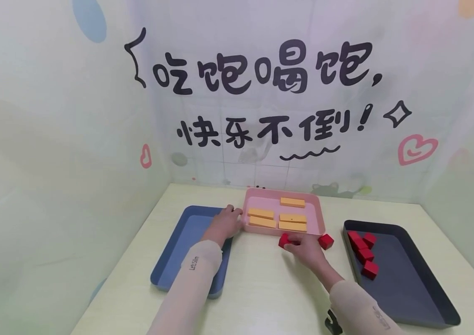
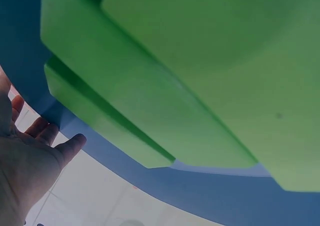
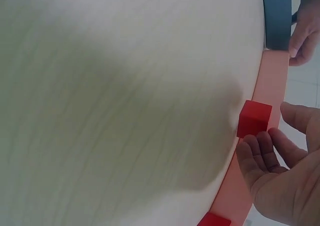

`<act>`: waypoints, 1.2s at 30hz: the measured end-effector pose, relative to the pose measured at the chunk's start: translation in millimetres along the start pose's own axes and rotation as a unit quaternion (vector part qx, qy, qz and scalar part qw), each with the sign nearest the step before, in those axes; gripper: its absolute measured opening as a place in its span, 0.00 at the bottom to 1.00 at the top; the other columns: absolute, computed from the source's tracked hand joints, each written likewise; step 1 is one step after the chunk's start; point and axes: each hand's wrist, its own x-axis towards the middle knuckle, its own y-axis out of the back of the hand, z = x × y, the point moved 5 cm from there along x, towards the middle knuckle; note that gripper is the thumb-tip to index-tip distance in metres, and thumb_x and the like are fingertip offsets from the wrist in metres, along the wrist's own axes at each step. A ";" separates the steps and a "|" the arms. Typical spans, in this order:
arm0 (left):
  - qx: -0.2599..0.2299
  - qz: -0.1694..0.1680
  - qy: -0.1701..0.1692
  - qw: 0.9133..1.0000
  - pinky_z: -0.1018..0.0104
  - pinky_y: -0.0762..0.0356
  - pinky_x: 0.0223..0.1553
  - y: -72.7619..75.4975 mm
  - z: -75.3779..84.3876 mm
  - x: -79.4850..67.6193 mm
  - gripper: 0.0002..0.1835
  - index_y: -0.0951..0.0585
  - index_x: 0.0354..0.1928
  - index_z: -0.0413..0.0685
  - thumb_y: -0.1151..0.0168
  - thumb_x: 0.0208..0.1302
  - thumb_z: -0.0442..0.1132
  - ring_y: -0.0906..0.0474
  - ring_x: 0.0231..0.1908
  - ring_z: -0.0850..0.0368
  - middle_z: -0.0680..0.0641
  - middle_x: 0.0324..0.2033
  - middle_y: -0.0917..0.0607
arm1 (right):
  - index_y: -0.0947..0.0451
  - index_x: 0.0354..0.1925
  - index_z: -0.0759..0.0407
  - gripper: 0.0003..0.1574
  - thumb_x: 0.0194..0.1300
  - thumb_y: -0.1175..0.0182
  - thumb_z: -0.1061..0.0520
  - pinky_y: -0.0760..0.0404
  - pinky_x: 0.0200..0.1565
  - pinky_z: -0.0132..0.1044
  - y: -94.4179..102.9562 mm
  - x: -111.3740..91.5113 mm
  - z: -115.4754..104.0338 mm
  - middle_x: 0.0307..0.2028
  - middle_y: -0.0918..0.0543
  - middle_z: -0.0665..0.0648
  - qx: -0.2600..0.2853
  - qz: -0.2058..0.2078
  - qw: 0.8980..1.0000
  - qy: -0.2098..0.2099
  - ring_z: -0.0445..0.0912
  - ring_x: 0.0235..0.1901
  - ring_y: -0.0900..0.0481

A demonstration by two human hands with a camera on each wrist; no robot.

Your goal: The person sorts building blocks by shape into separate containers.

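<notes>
My left hand [image 1: 227, 222] is at the far right corner of the blue tray [image 1: 186, 208], its fingers close to the left rim of the pink tray [image 1: 248, 204]. Inside the blue tray lie long green blocks [image 2: 125, 71], hidden by my arm in the head view. My right hand [image 1: 306, 251] is at the near side of the pink tray. Its fingertips are right at a red block [image 3: 255, 117] set against the tray's wall, with the thumb spread from the fingers. A second red block [image 1: 326, 241] lies to the right of that hand.
Several flat yellow blocks [image 1: 292, 218] lie in the pink tray. To the right stands a dark grey tray [image 1: 413, 298] holding several red blocks [image 1: 364, 254]. A printed cloth wall [image 1: 262, 163] rises behind the table [image 1: 262, 298].
</notes>
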 end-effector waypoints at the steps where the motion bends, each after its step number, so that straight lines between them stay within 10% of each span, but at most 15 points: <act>1: 0.001 0.001 0.000 1.000 0.46 0.34 0.65 0.4 -0.1 -0.2 0.26 0.30 0.71 0.54 0.49 0.75 0.50 0.33 0.65 0.44 0.41 0.67 0.33 | 0.18 0.56 0.62 0.22 0.64 0.33 0.60 0.20 0.41 0.39 0.2 -0.1 -0.6 0.45 0.17 0.57 0.000 0.004 1.000 0.002 0.51 0.43 0.25; 36: -0.016 -0.003 0.003 1.000 0.45 0.35 0.65 1.8 1.5 -2.8 0.26 0.31 0.71 0.54 0.49 0.75 0.51 0.35 0.66 0.43 0.41 0.68 0.35 | 0.19 0.55 0.60 0.22 0.62 0.31 0.58 0.19 0.41 0.40 2.4 -2.8 -17.2 0.43 0.18 0.55 -0.030 0.004 0.999 0.021 0.50 0.41 0.24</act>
